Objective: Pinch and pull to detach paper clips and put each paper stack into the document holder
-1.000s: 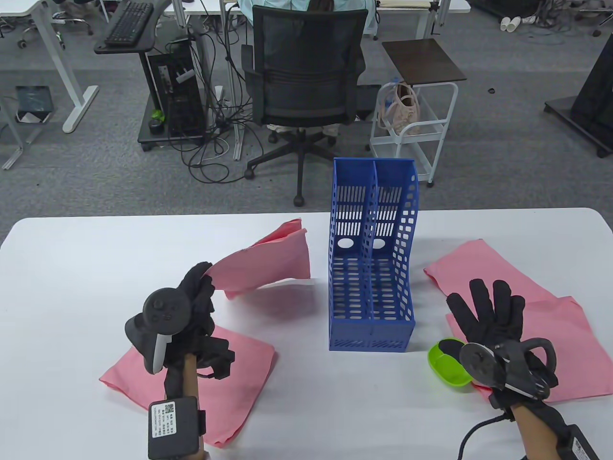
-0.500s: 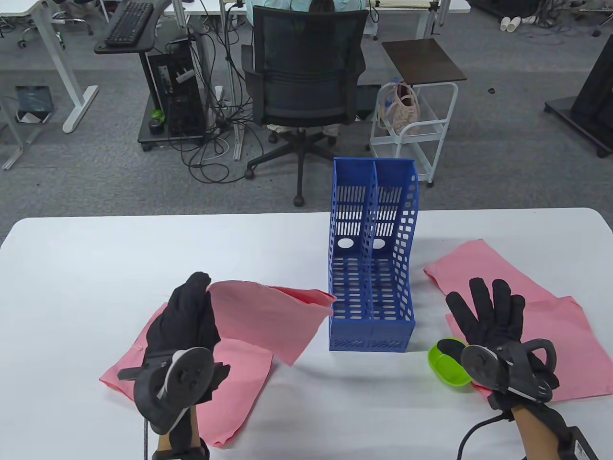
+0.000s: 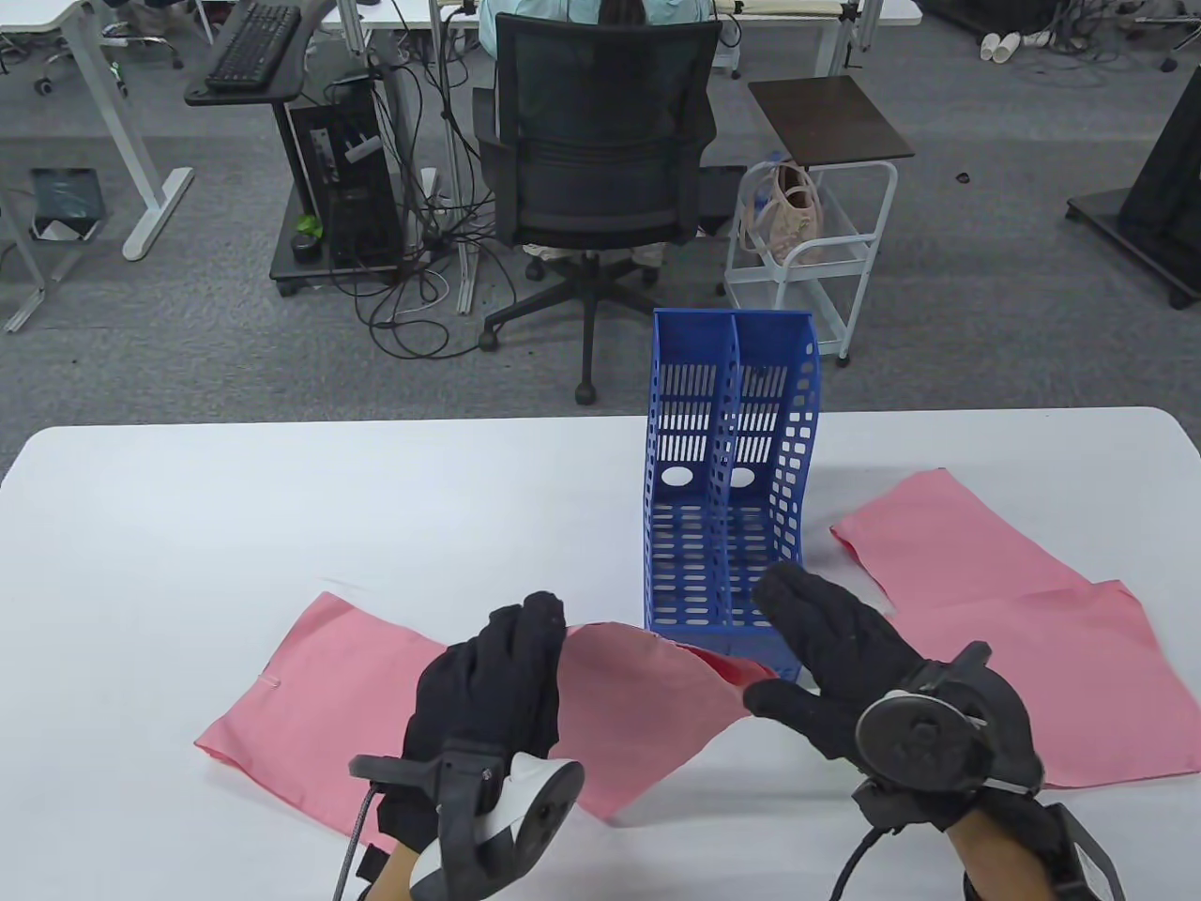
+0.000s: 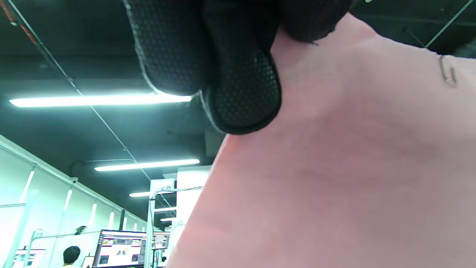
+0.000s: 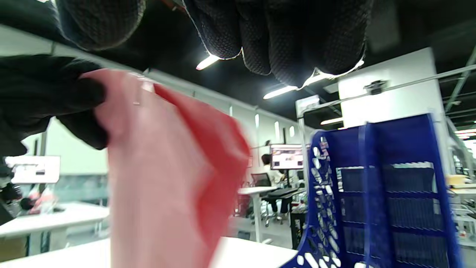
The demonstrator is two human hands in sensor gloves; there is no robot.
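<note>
holding a thin pink paper stack (image 3: 647,713) up off the surface (image 3: 375,507), the left hand (image 3: 488,685) pinches it at one edge, thumb and fingers (image 4: 238,93) pressed on either side of the sheets. the stack is light and floppy w/ no stiffness of its own: it sags in a curve from the pinch toward the right, its far corner hanging just in front of the blue document holder (image 3: 727,488). a small wire paper clip (image 4: 447,71) sits on the edge near the held corner, seen in the left wrist view. judging by that, best place to take hold is right at the clip, w/ the other hand's pinch close beside it so the sheets don't tear or slide apart; the paper prob. creases easily if squeezed mid-sheet. the right hand (image 3: 835,657) hovers by the stack's right end, fingers straight and spread, thumb out, grasping nothing, palm turned toward the paper, approx. level w/ the holder's front lip. left forearm comes up from the near edge, wrist raised. other pink stacks lie flat: one (image 3: 319,685) under the left hand, two (image 3: 1032,610) at right of the holder, none in the holder yet.
</note>
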